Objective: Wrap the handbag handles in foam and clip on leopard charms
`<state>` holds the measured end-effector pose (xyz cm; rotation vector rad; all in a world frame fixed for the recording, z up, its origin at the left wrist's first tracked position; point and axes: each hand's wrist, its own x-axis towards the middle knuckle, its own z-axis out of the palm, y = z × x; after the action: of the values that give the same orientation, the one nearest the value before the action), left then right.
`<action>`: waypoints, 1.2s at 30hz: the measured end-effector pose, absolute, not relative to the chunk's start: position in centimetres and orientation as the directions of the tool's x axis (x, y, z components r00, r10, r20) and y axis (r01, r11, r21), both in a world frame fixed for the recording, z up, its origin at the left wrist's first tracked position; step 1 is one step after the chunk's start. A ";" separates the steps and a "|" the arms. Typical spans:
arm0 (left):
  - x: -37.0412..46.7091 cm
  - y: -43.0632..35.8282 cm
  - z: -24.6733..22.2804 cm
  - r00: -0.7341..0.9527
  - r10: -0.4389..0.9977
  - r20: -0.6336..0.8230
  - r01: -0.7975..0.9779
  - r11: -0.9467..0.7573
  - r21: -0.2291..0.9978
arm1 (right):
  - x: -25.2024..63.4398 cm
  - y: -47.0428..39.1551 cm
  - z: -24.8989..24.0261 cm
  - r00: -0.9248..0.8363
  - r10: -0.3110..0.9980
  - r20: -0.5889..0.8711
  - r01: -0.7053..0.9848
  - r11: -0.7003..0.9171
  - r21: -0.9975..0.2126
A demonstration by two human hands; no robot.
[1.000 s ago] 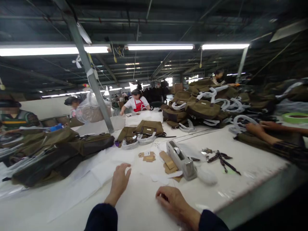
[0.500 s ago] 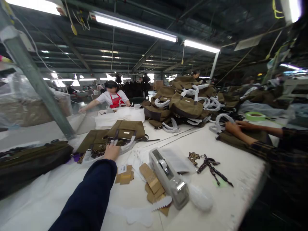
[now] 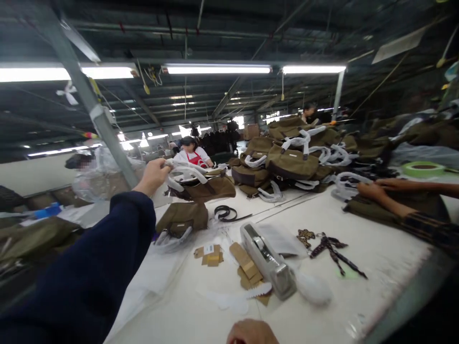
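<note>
My left hand [image 3: 153, 176], reaching out in a dark blue sleeve, is closed around the white-wrapped handles of an olive-green handbag [image 3: 211, 188]. The bag hangs tilted above the table. Below it lies another olive handbag [image 3: 190, 217] with wrapped handles and a small label. A coiled dark strap [image 3: 225, 212] lies to its right. At the bottom edge my right hand [image 3: 252, 333] shows only in part, its fingers curled; what they hold, if anything, is hidden. Nearest it are a white serrated-edged piece [image 3: 247, 294] and brown cardboard tags [image 3: 249, 267].
A grey tape dispenser [image 3: 268, 260] stands mid-table, near patterned straps [image 3: 332, 251] and a white plastic bundle [image 3: 314, 288]. Olive bags are heaped [image 3: 292, 162] behind. At right, a co-worker's hands [image 3: 376, 191] rest on a bag. Another person in a red apron [image 3: 193, 155] is across the table.
My left hand has lifted the handbag by its handles off the table, uncovering the bag beneath and the coiled strap. My right hand has come into view at the bottom. The view has shifted left.
</note>
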<state>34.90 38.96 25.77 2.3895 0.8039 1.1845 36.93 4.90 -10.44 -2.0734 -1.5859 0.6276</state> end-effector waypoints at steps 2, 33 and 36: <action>32.4 35.7 28.5 0.501 0.630 0.593 0.273 -0.765 0.583 | 36.9 3.6 -9.3 0.225 0.974 0.038 0.736 -0.144 -0.661; 16.2 3.0 24.0 0.181 0.915 0.360 -0.543 -0.213 0.813 | 30.7 -5.7 5.7 0.573 0.685 0.450 0.291 0.343 -0.893; 17.9 4.6 20.4 0.197 0.893 0.405 -0.507 -0.261 0.822 | 29.6 -3.7 6.0 0.386 0.756 0.528 0.541 0.278 -0.794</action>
<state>17.87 4.58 20.42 1.2029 0.4391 1.4153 29.65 -3.65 6.03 -1.3854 -1.2750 0.2152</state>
